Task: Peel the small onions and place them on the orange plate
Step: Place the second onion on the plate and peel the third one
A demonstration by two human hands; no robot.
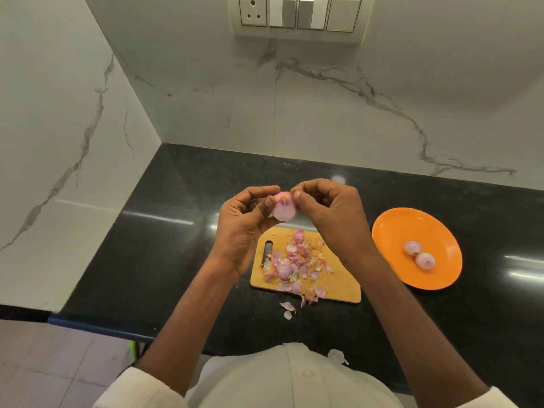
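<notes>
Left hand: our left hand [244, 223] holds a small onion [283, 207] in a narrow grip above the far edge of the cutting board [335, 282], thumb across its near left side, fingers curled behind it.
Right hand: our right hand [329, 210] meets the onion from the right, thumb and forefinger pinched together at its top edge; we cannot tell whether they hold a flake of skin or only touch the bulb.
Onion in hand: pale pink and glossy, mostly bare of skin, with a small tan stub showing near its upper middle; that stub end faces up and toward us. The bulb looks nearly round, so we cannot tell its long axis.
Orange plate: the orange plate [441, 231] sits on the black tabletop [164, 231] right of the board, well apart from the hands; two peeled onions [419, 256] lie touching near its centre.
Board: pink and tan peels [297, 260] litter the wood, with what looks like another onion [284, 270] among them; a few flakes spill onto the tabletop at the near edge.
</notes>
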